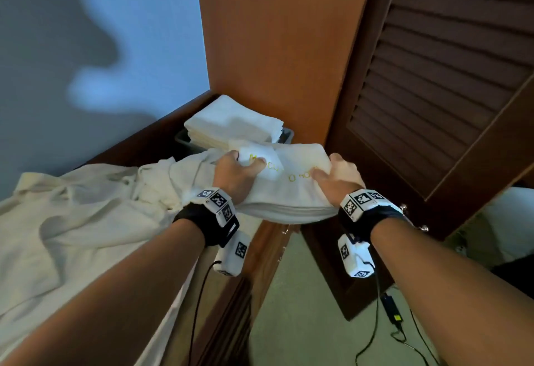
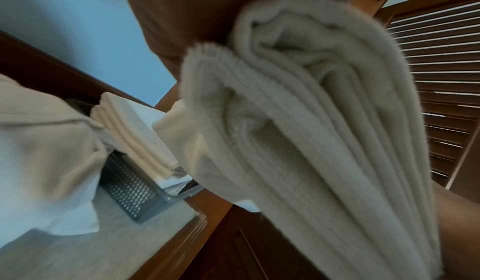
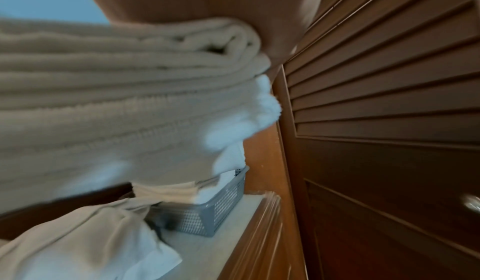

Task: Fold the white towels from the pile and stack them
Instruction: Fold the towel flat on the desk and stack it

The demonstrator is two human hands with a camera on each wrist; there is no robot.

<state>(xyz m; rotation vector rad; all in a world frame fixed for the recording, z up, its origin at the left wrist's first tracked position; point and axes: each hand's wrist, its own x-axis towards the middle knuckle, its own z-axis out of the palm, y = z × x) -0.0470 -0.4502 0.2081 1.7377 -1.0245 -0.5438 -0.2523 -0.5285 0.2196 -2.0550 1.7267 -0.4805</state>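
I hold a folded white towel [image 1: 289, 189] with yellow stitched lettering in the air, just in front of the grey basket [image 1: 185, 142]. My left hand [image 1: 239, 169] grips its left end and my right hand [image 1: 338, 175] grips its right end, thumbs on top. The towel's layered edge [image 2: 298, 140] fills the left wrist view, and the folded towel [image 3: 116, 91] fills the right wrist view too. A stack of folded white towels [image 1: 234, 121] sits in the basket. The loose pile of white towels [image 1: 81, 212] lies on the counter to the left.
The basket [image 3: 207, 214] stands on a pale counter top [image 2: 116, 239] against a tall wooden panel [image 1: 274, 48]. A dark louvred door [image 1: 439, 77] stands open on the right. A blue wall is behind. Cables and a black adapter [image 1: 391, 309] lie on the floor.
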